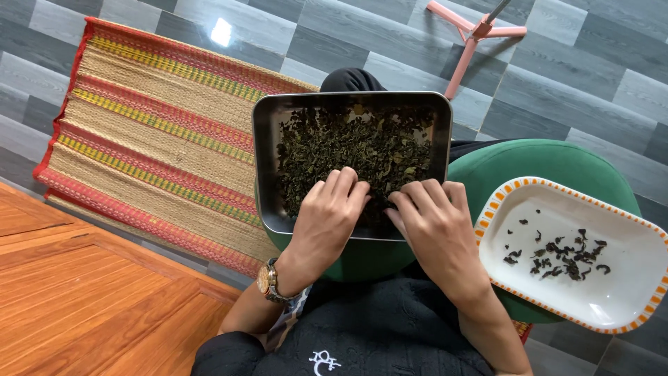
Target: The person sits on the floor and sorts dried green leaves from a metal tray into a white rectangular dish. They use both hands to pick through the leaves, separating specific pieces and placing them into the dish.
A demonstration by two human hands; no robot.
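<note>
Left hand: left hand palm down, fingers curled into the dried leaves; I see no closed grasp on any one piece, fingertips are buried so I can't tell if anything is pinched.
Right hand: right hand same pose, just beside the left, fingertips in the leaf pile near the tray's front edge; not clenched, pinch hidden from me.
Wrist: gold-toned wristwatch on the left wrist.
Leaves: dark green, crumpled, loose heap covering most of the tray floor, thickest in the middle and right.
Tray: rectangular metal tray, rounded corners, bare shiny strip along its left wall; it rests on the lap, over the green cushion.
Cushion: round green cushion under the tray and the dish, mostly showing on the right.
Dish: white rectangular dish with orange-dashed rim, to the right of the tray, well clear of both hands, tilted in my view.
Dish contents: small scatter of dark leaf bits near its centre, the remaining surface white.
Clothing: dark garment across the lower frame.
Surroundings: striped woven mat in red, yellow and straw on grey tiled floor; wooden boards lower left; pink stand legs at top.
</note>
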